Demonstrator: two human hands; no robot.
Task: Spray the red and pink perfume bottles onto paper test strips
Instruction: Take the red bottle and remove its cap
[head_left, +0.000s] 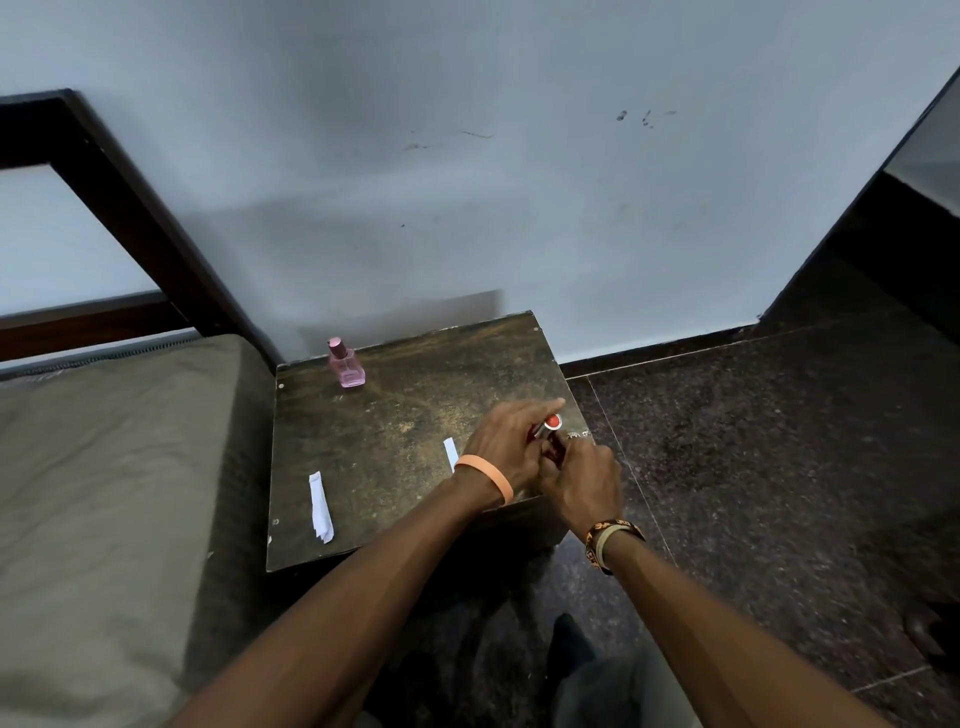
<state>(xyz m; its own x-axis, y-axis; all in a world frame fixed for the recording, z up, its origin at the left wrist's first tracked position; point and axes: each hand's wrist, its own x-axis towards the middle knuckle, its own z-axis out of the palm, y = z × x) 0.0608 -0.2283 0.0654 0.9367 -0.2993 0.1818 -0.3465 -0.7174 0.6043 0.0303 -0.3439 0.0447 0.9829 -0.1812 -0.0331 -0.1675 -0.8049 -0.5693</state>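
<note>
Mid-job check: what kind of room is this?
Probably a bedroom: a mattress with a dark wooden headboard lies beside a small worn bedside table against a plain painted wall.

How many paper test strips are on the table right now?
2. The first strip lies front left on the table; the second strip sits partly behind the left hand. The hands may hide more.

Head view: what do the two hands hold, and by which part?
The red perfume bottle: right hand round its lower body, left hand at its top end.
</note>
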